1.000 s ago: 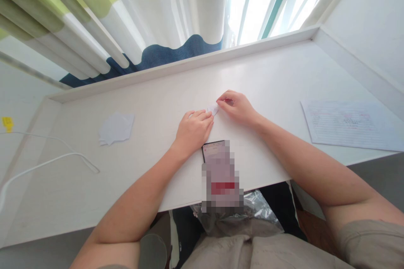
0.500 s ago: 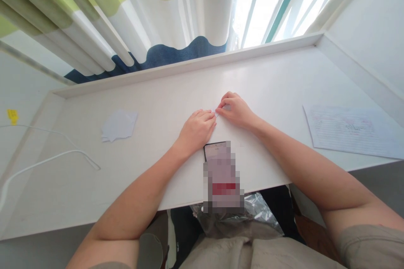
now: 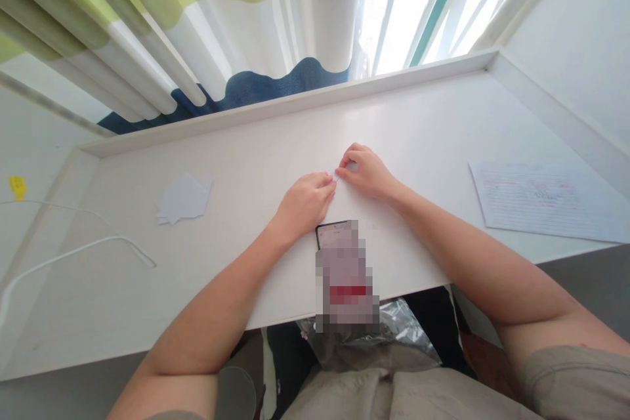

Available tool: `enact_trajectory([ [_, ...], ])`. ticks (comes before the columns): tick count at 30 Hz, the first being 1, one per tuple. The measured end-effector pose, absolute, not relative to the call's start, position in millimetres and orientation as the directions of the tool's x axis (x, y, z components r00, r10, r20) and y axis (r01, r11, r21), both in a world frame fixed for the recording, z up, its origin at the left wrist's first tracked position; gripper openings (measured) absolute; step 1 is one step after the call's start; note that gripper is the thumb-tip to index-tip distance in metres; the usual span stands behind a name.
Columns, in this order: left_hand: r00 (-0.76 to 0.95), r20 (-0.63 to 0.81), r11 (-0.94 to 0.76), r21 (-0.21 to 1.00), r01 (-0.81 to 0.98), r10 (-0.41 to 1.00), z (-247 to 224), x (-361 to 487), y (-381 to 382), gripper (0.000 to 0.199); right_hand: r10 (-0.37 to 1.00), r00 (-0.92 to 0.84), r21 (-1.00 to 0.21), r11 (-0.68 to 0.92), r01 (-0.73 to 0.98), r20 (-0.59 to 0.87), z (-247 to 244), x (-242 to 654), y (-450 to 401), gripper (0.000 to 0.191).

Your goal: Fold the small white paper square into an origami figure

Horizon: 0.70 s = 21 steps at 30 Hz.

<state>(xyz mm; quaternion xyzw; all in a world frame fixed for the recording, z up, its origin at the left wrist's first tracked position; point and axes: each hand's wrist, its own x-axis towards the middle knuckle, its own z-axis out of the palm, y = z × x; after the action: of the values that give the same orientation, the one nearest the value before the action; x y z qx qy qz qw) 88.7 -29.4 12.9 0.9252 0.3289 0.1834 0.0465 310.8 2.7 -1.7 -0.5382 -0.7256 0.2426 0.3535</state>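
Note:
A small piece of white paper (image 3: pixel 333 175) lies between my two hands over the middle of the desk, mostly covered by fingers. My left hand (image 3: pixel 310 197) rests low on the desktop, its fingers pressed together on the paper's near left side. From the right, my right hand (image 3: pixel 363 169) pinches the paper's edge between thumb and curled fingers. Just below my left hand is a phone (image 3: pixel 342 269), its screen blurred out in blocks.
Several white paper pieces (image 3: pixel 184 199) lie in a pile on the left. Lined sheets with writing (image 3: pixel 541 200) lie at the right. A white cable (image 3: pixel 73 259) crosses the desk's (image 3: pixel 236 157) left end. A clear plastic bag (image 3: pixel 403 331) shows below the front edge. Curtains (image 3: pixel 275 26) hang behind.
The fingers of my left hand have drawn in slightly on the paper. My right hand keeps its pinch almost unmoved. The whole view has shifted a little.

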Motion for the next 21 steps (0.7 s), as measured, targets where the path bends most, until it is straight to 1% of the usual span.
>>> enact_trajectory([
  [3, 0.713, 0.298, -0.772, 0.21, 0.6, 0.635, 14, 90, -30, 0.032, 0.953, -0.168, -0.755, 0.301, 0.583, 0.251, 0, 313, 3, 0.01],
  [7, 0.71, 0.279, -0.762, 0.208, 0.613, 0.647, 15, 91, -31, 0.033, 0.978, -0.065, -0.833, 0.205, 0.514, 0.2, 3, 315, 2, 0.014],
  [9, 0.711, 0.269, -0.76, 0.214, 0.614, 0.65, 15, 91, -32, 0.032, 0.98, -0.059, -0.844, 0.194, 0.5, 0.19, 4, 315, 1, 0.013],
  [14, 0.708, 0.258, -0.754, 0.233, 0.615, 0.657, 14, 91, -32, 0.031, 0.952, -0.157, -0.743, 0.303, 0.597, 0.262, -1, 312, -1, 0.008],
  [17, 0.703, 0.265, -0.751, 0.24, 0.615, 0.661, 14, 91, -32, 0.032, 0.954, -0.157, -0.715, 0.297, 0.634, 0.257, -6, 311, 0, 0.008],
  [21, 0.699, 0.237, -0.738, 0.237, 0.632, 0.675, 15, 91, -34, 0.031, 0.963, -0.142, -0.699, 0.265, 0.664, 0.23, -8, 311, 1, 0.007],
])
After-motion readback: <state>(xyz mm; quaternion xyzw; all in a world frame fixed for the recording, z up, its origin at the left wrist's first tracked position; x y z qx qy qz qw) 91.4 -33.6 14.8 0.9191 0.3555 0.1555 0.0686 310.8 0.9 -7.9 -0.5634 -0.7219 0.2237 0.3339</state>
